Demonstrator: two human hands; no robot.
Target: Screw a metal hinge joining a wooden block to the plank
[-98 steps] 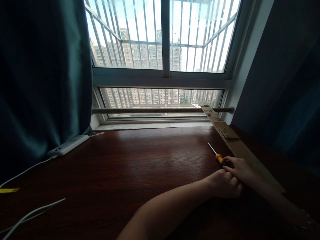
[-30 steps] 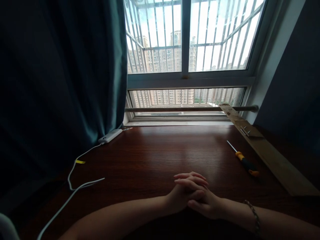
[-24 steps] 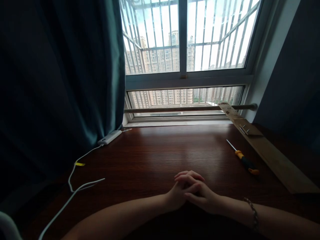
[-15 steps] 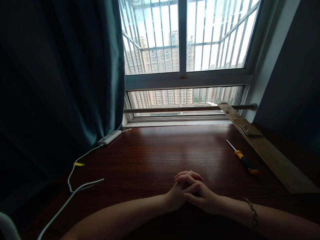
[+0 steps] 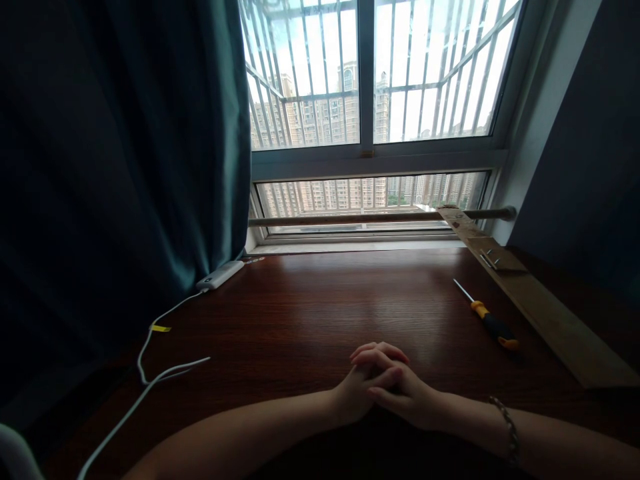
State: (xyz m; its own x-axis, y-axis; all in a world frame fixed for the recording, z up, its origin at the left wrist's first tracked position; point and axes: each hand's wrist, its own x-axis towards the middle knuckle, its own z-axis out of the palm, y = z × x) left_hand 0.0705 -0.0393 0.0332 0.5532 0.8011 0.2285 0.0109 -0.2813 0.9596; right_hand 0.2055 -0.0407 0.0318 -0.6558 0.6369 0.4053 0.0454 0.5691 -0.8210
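Observation:
My left hand (image 5: 350,395) and my right hand (image 5: 411,398) are clasped together at the near side of the dark wooden table (image 5: 320,300). Their fingers are interlaced and closed, with no object showing between them. To the right of my hands lies a screwdriver (image 5: 493,325) with a yellow and black handle, its thin metal shaft pointing toward the window. Neither hand touches it. Beyond it, a long wooden board (image 5: 540,303) slants back, with a few screws (image 5: 491,257) on a small block near its far end.
A white power strip (image 5: 220,275) lies at the back left beside a blue curtain (image 5: 220,167). White cable (image 5: 145,347) with a yellow tag (image 5: 161,329) runs along the left. The board's far end rests on a horizontal rail (image 5: 350,219) before the barred window.

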